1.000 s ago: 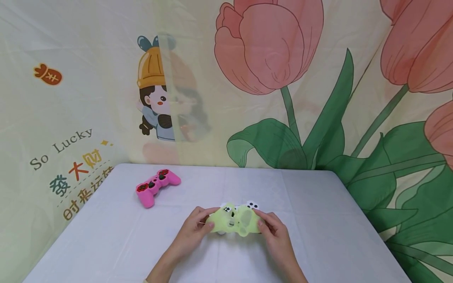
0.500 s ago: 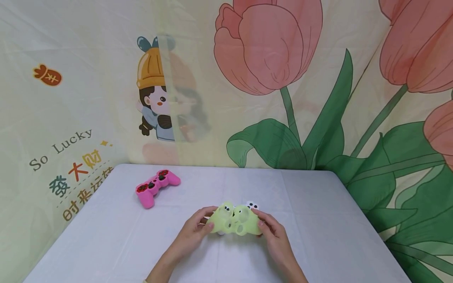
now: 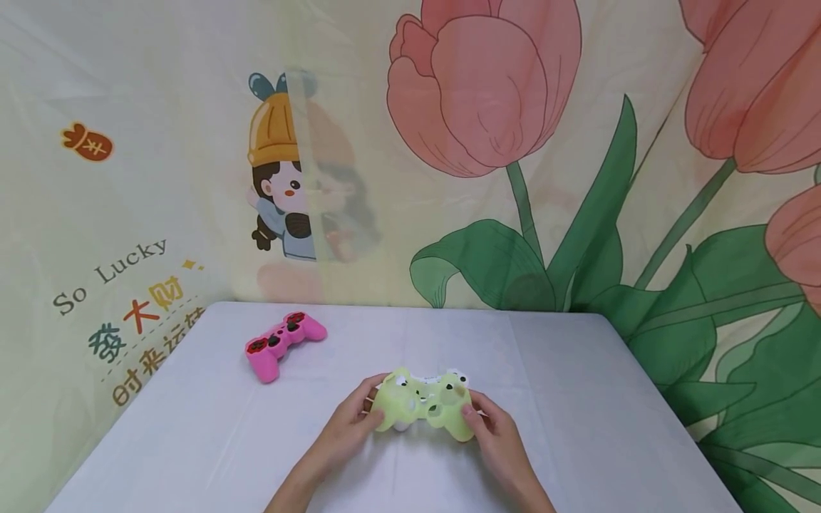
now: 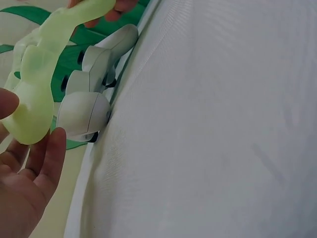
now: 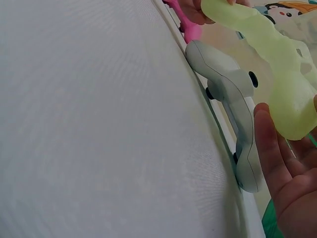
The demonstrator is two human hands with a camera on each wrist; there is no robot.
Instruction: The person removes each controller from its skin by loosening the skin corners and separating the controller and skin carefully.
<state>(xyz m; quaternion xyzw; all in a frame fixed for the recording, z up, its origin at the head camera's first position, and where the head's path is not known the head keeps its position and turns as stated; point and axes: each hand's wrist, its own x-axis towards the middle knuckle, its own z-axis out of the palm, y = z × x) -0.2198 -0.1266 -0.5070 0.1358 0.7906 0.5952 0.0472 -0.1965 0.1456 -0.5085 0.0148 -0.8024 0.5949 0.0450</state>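
Note:
A pale green, translucent silicone controller cover (image 3: pixel 399 407) is stretched between both hands in the head view. At its left end my left hand (image 3: pixel 346 420) pinches it between thumb and fingers. My right hand (image 3: pixel 503 436) pinches the right end, thumb on top. Just beyond and below the cover lies a white game controller (image 4: pixel 83 115), mostly hidden from the head camera. From the right wrist, the cover (image 5: pixel 280 59) hangs apart from the controller (image 5: pixel 218 72), which rests on the table. One right fingertip comes close to the controller's end; whether they touch, I cannot tell.
A pink game controller (image 3: pixel 282 347) with dark buttons sits farther back on the left of the table. White cloth (image 3: pixel 590 413) covers the tabletop. Behind it hangs a curtain (image 3: pixel 359 285) printed with tulips and a cartoon figure.
The green cover has turned so its holed face shows more, and its right end has dropped slightly. My hands keep hold of both ends. The pink controller stays put.

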